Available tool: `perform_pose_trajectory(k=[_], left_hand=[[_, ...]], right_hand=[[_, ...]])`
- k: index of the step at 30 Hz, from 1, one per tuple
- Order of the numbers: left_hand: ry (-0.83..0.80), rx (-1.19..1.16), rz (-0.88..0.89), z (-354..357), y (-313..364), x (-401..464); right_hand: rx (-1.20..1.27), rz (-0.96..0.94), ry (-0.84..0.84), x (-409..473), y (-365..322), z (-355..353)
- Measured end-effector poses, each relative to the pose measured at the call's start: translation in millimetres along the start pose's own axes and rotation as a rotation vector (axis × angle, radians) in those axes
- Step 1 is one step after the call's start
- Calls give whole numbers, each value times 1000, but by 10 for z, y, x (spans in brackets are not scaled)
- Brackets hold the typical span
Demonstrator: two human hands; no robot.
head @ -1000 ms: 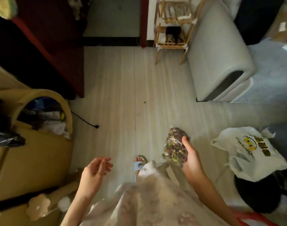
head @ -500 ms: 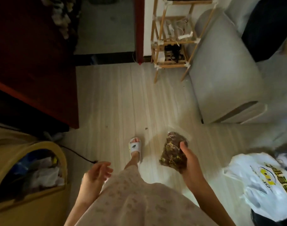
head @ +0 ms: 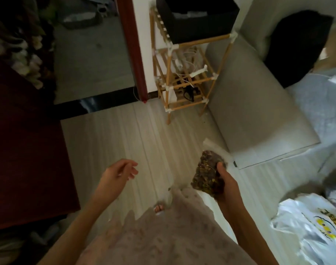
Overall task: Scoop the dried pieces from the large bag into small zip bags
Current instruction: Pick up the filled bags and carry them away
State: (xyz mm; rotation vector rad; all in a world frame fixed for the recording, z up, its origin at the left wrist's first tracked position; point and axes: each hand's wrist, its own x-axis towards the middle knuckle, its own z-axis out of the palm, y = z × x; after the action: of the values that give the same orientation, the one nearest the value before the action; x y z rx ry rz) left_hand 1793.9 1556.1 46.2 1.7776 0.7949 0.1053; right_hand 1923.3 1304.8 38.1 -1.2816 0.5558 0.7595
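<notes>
Your right hand (head: pixel 225 183) still grips the filled zip bag (head: pixel 207 174) — you've walked forward; left hand (head: pixel 118 174) relaxed, empty — carrying, not scooping.

bare floor (head: pixel 125 142) lies open ahead, hemmed by wooden rack (head: pixel 184 77) and grey sofa (head: pixel 255 111).

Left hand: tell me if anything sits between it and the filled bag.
Nothing visible does. The left hand hangs open and holds nothing; only bare floor shows between it and the filled bag, which the right hand grips.
</notes>
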Motion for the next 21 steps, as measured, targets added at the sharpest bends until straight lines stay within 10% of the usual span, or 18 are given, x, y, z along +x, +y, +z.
perform_pose_trajectory(k=[21], left_hand=[[193,-132,-75,721,1288,3170]], right_hand=[[-209,-221,-38,2671,-3383,1381]])
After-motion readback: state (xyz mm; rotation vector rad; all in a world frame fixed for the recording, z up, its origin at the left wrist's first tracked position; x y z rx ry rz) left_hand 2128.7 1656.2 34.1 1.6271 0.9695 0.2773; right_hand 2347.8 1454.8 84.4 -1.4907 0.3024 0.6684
